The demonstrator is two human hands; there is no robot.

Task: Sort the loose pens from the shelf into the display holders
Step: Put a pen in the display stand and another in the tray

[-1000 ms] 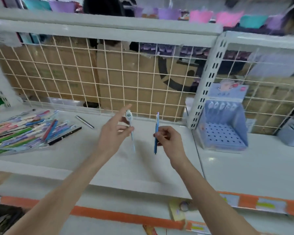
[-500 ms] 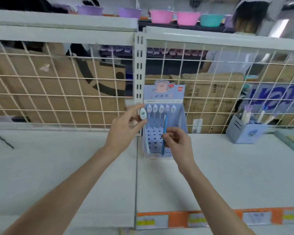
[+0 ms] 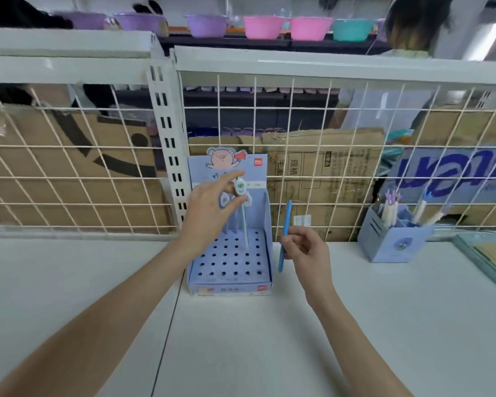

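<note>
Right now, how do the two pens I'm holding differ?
The pale pen, pinched by the left hand, has a round cartoon topper; the blue pen, gripped by the right hand, is plain. The pale pen's tip is down at the holes of the holder; the blue pen hangs just right of the holder, over the shelf. Both are slim and roughly upright.

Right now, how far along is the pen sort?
Done: a few pens stand in the pig display holder's back row. In hand: left hand lowers a charm-topped pen over the holes; right hand holds a blue pen. Left: most holes are empty.
</note>
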